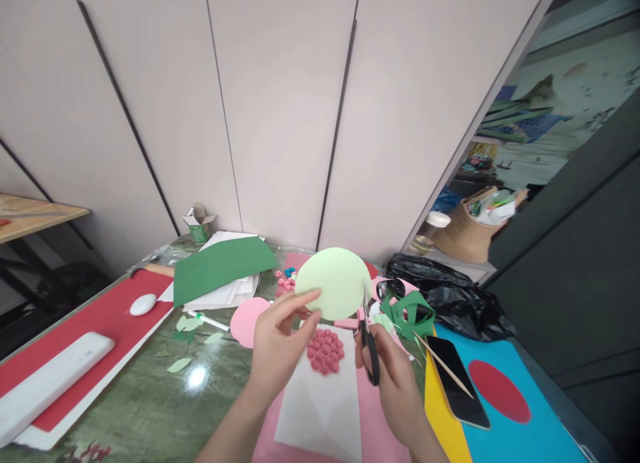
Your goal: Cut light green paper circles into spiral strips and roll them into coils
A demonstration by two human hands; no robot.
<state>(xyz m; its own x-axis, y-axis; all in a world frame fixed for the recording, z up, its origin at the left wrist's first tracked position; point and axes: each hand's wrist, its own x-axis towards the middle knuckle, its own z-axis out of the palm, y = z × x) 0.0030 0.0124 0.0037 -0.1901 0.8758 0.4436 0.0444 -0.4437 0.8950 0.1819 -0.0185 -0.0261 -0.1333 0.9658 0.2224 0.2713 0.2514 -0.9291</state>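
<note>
A pale green paper circle (333, 283) is pinched at its lower left edge by my left hand (285, 340), thumb in front. My right hand (395, 376) grips black-handled scissors (369, 350), their blades pointing up at the right edge of the circle. Whether the blades are parted is too small to tell. Below and between my hands, a cluster of pink rolled paper flowers (325, 352) sits on a white sheet (320, 413), which lies over pink paper (377, 423). A pink paper circle (249, 322) lies left of my left hand, partly covered by it.
Green paper (225, 266) and white sheets lie at the back left, beside cut leaves (180, 365) and a glue pen (210, 320). Green scraps (407, 313), a black bag (445, 296), a phone (457, 383) and a red circle (499, 391) on blue paper are at right. Cupboard doors (280, 116) stand behind.
</note>
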